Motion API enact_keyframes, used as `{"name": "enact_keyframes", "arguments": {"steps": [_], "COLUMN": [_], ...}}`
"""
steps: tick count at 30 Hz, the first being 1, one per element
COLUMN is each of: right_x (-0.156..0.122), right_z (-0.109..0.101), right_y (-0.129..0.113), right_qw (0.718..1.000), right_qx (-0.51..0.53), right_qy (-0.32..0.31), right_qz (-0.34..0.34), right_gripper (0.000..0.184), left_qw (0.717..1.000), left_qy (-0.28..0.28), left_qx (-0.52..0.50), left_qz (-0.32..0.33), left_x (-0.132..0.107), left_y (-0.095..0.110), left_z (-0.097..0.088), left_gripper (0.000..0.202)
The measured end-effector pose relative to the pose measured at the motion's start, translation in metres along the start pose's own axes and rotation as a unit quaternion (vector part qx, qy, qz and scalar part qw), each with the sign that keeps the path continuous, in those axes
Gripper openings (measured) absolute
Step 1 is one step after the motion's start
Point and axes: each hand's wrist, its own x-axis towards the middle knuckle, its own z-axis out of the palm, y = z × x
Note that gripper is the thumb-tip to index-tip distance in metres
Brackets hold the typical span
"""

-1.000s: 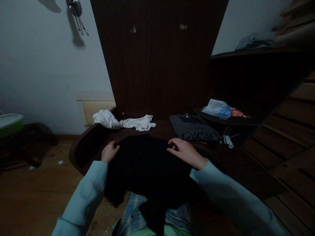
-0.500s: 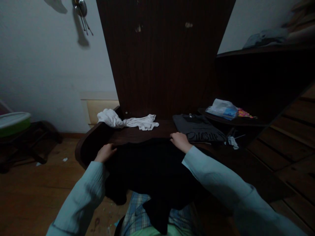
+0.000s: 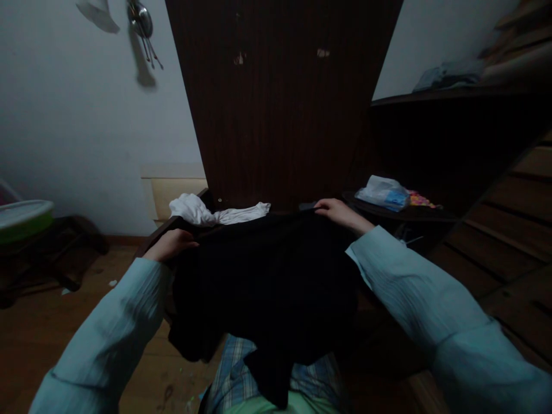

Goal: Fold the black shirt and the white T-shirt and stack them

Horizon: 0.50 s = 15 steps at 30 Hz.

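A black garment [image 3: 267, 282] is stretched between my two hands, its lower end hanging over my lap. My left hand [image 3: 171, 244] is closed on its upper left edge. At the upper right edge, my right hand [image 3: 338, 213] pinches the cloth. The exact kind of garment cannot be made out in the dim light. Just beyond its top edge lies a crumpled white cloth [image 3: 194, 210] on the dark wooden surface. A folded dark grey shirt is mostly hidden behind the black cloth and my right hand.
A clear plastic bag [image 3: 383, 192] rests on the corner shelf [image 3: 431, 215] at right, beside a colourful bundle [image 3: 420, 199]. A tall dark panel [image 3: 280, 115] rises behind. On the left, a green tub [image 3: 26, 221] with a pale lid sits on a low stool [image 3: 56, 247].
Both hands have moved farther apart and upward, the right one more, spreading the black garment wider. It now covers most of the grey shirt and part of the white cloth.
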Motion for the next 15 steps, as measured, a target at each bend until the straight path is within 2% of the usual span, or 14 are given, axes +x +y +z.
{"name": "enact_keyframes", "arguments": {"steps": [3, 5, 8, 9, 10, 12, 13, 14, 15], "right_x": [-0.005, -0.009, -0.010, -0.009, -0.006, -0.001, 0.002, 0.006, 0.008], "right_z": [-0.008, -0.016, -0.036, -0.045, -0.054, -0.072, -0.078, -0.083, -0.085], "right_y": [-0.008, -0.014, -0.018, -0.017, -0.016, -0.012, -0.011, -0.009, -0.007], "right_qw": [0.990, 0.978, 0.965, 0.961, 0.956, 0.944, 0.939, 0.935, 0.936], "right_qx": [-0.067, -0.119, -0.157, -0.160, -0.159, -0.156, -0.156, -0.158, -0.163], "right_qy": [0.126, 0.172, 0.208, 0.224, 0.243, 0.289, 0.308, 0.316, 0.312], "right_qz": [0.010, 0.027, 0.036, 0.033, 0.030, 0.021, 0.017, 0.017, 0.022], "right_gripper": [0.019, 0.022, 0.028, 0.030, 0.032, 0.037, 0.039, 0.040, 0.040], "left_qw": [0.998, 0.999, 0.998, 0.994, 0.984, 0.941, 0.919, 0.912, 0.917], "left_qy": [0.021, 0.030, 0.069, 0.108, 0.176, 0.339, 0.394, 0.410, 0.391], "left_qx": [0.054, 0.039, -0.008, -0.019, -0.025, -0.008, 0.012, 0.032, 0.054], "left_qz": [-0.007, -0.001, 0.001, -0.003, -0.007, -0.014, -0.003, 0.021, 0.050], "left_x": [0.002, 0.002, -0.001, -0.001, -0.001, 0.003, 0.007, 0.014, 0.022], "left_y": [0.007, 0.011, 0.021, 0.027, 0.034, 0.050, 0.058, 0.064, 0.067], "left_z": [0.011, 0.012, -0.008, -0.020, -0.034, -0.064, -0.077, -0.087, -0.093], "left_gripper": [0.021, 0.020, 0.023, 0.025, 0.026, 0.031, 0.033, 0.033, 0.031]}}
